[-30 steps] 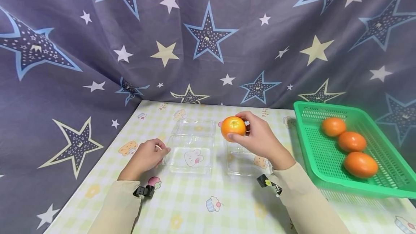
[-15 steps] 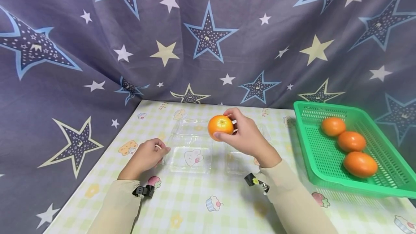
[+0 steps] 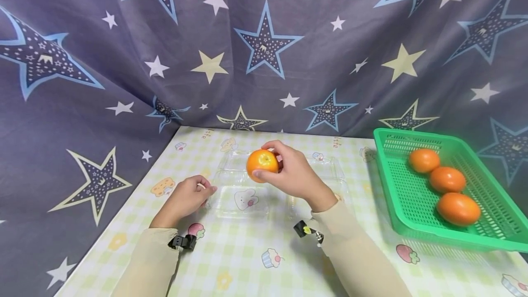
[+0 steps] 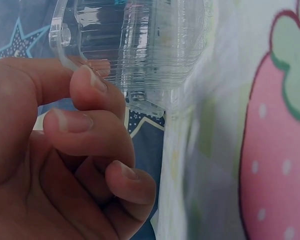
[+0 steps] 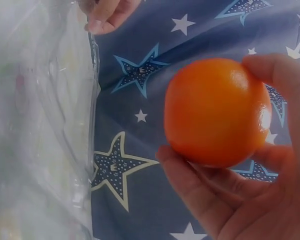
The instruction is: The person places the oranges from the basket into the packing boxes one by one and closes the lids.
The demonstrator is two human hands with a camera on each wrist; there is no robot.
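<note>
My right hand (image 3: 294, 173) holds an orange (image 3: 262, 165) between thumb and fingers, above the left clear plastic container (image 3: 243, 212). In the right wrist view the orange (image 5: 217, 112) looks smooth and shiny, with the thumb and fingers on its sides. My left hand (image 3: 185, 200) pinches the left edge of that open container. The left wrist view shows the fingertips at the rim of the container (image 4: 140, 45), the other fingers curled. A second clear container (image 3: 326, 196) lies open just right of the first, partly hidden behind the right hand and wrist.
At the right stands a green perforated basket (image 3: 396, 196) with three oranges (image 3: 447, 180) in it. A checked cloth with printed cartoons covers the table (image 3: 231, 260). A dark star-patterned curtain (image 3: 321, 35) hangs behind and at the left.
My right hand has carried the orange leftward, from above the right container to above the left one. The left hand stays at the container's edge.
</note>
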